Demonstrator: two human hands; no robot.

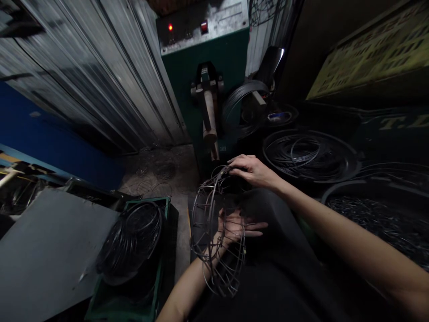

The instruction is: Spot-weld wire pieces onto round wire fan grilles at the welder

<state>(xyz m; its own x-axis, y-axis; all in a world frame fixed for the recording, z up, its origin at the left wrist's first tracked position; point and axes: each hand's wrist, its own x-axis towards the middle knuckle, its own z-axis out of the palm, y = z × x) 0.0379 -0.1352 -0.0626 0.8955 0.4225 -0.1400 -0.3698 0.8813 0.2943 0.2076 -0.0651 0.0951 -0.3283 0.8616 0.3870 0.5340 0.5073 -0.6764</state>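
Note:
A round cage-like wire frame (pixel 209 219), made of thin metal rings joined by short cross wires, is tilted up in front of me. At its upper edge, my right hand (pixel 254 171) grips the rim between thumb and fingers. My left hand (pixel 233 226) shows through the wires with the palm up and the fingers stretched out; the forearm passes behind or through the frame, I cannot tell which. Just beyond the frame, a rod-like arm (pixel 210 112) reaches down from the front of a green machine (pixel 181 67).
The machine's panel has a lit red lamp (pixel 170 27). On the right stand a tub of coiled wire (pixel 355 167), a tub of short metal pieces (pixel 330 194) and a yellow crate (pixel 368 62). A green crate (pixel 162 268) holding a black wire bundle (pixel 134 237) stands left, beside a grey board (pixel 50 255).

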